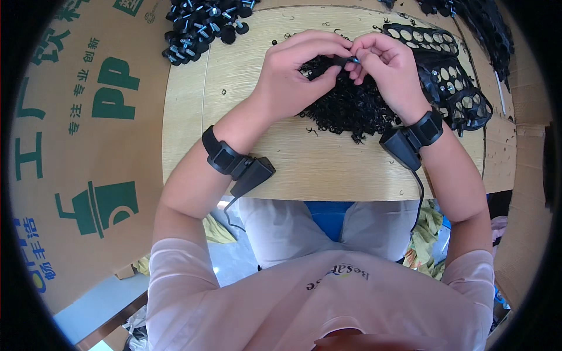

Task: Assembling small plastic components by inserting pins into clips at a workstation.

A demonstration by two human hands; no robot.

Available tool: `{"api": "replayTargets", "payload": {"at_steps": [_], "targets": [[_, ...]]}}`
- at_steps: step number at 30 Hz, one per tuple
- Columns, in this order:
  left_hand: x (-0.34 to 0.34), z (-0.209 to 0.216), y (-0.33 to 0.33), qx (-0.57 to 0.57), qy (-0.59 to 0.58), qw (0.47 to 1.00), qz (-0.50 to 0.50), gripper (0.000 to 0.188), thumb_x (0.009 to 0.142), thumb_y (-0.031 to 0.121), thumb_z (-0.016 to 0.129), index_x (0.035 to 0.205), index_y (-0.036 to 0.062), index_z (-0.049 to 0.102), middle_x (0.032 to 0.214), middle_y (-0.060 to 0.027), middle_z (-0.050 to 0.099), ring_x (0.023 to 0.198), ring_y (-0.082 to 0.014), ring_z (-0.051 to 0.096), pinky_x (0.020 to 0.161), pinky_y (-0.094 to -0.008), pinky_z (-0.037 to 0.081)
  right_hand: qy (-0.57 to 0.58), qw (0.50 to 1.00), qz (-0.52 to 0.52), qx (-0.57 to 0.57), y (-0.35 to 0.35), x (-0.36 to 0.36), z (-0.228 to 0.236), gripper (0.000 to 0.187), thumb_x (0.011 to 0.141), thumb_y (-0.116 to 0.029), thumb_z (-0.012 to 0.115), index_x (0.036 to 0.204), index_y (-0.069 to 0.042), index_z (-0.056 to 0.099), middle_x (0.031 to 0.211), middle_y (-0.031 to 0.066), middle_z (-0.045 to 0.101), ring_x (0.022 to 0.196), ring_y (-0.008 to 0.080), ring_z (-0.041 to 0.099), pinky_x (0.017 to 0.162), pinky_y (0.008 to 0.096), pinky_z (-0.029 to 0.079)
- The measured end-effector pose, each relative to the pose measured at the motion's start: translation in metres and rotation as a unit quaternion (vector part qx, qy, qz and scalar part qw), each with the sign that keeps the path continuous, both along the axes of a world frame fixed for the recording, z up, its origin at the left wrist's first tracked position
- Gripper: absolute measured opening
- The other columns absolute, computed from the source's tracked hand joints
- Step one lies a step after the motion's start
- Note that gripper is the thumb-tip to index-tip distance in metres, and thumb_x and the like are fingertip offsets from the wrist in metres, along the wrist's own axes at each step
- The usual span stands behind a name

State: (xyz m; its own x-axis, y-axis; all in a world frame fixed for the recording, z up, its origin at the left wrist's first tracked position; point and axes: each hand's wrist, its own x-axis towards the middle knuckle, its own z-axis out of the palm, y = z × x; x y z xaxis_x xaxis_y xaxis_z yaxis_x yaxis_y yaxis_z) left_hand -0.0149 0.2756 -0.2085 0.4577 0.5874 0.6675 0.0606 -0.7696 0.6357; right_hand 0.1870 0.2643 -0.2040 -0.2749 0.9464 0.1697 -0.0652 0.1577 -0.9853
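Pale wooden tabletop (328, 164) carries our work: our left hand (293, 73) and right hand (383, 67) pinch a small black part with a blue tip (345, 59) over a heap of black washers (348, 108). Finished screws (202, 26) pile at far left, many washers remain. Near edge lies bare; cardboard wall (88, 146) crowds left.

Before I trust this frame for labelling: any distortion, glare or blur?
Head view: fisheye bends the wooden table edges, black vignette rims the frame; light is even, no harsh glare; left hand and right hand are sharp, the small black part between them tiny.
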Motion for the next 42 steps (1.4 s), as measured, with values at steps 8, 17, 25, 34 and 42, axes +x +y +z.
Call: {"api": "replayTargets", "payload": {"at_steps": [8, 17, 25, 34, 42], "targets": [[0.002, -0.001, -0.002, -0.123, -0.071, 0.989, -0.035, 0.037, 0.077, -0.015, 0.065, 0.111, -0.0025, 0.056, 0.114, -0.0133, 0.058, 0.106, -0.0193, 0.060, 0.092, -0.0314, 0.051, 0.009, 0.997, 0.071, -0.001, 0.002, 0.002, 0.000, 0.016, 0.097, -0.012, 0.052, 0.099, -0.001, 0.063, 0.079, 0.0045, 0.065, 0.068, 0.0078, 0.058, 0.063, 0.0207, 0.048], [-0.001, -0.001, -0.002, -0.185, -0.096, 0.978, 0.002, 0.036, 0.079, -0.010, 0.069, 0.112, -0.0035, 0.058, 0.113, -0.0101, 0.060, 0.098, -0.0152, 0.061, 0.087, -0.0281, 0.052, 0.010, 0.999, 0.038, 0.014, -0.001, -0.001, 0.001, 0.015, 0.097, -0.013, 0.051, 0.101, -0.003, 0.062, 0.076, 0.0025, 0.063, 0.066, 0.0064, 0.055, 0.060, 0.0195, 0.046], [-0.001, 0.001, 0.000, -0.133, -0.086, 0.987, -0.018, 0.033, 0.081, -0.011, 0.061, 0.113, -0.0046, 0.058, 0.111, -0.0134, 0.061, 0.098, -0.0183, 0.062, 0.086, -0.0303, 0.052, 0.026, 0.999, -0.021, 0.031, 0.005, 0.001, -0.004, 0.014, 0.096, -0.012, 0.052, 0.099, -0.004, 0.062, 0.077, 0.0002, 0.062, 0.067, 0.0051, 0.054, 0.061, 0.0188, 0.044], [-0.001, 0.007, 0.001, -0.320, -0.193, 0.926, 0.046, 0.025, 0.085, -0.007, 0.058, 0.110, -0.0043, 0.055, 0.103, -0.0134, 0.062, 0.091, -0.0199, 0.066, 0.082, -0.0308, 0.055, -0.041, 0.995, 0.026, 0.084, -0.002, -0.002, -0.003, 0.011, 0.096, -0.011, 0.052, 0.098, -0.005, 0.061, 0.088, 0.0010, 0.062, 0.074, 0.0058, 0.055, 0.067, 0.0203, 0.046], [-0.002, 0.000, 0.000, -0.251, -0.110, 0.961, 0.034, 0.031, 0.080, -0.012, 0.062, 0.109, -0.0022, 0.058, 0.109, -0.0074, 0.061, 0.097, -0.0118, 0.058, 0.085, -0.0249, 0.049, 0.150, 0.987, 0.048, 0.036, 0.001, -0.002, -0.003, 0.011, 0.098, -0.010, 0.043, 0.102, -0.003, 0.051, 0.114, 0.0158, 0.062, 0.079, 0.0146, 0.061, 0.070, 0.0265, 0.051]]}}
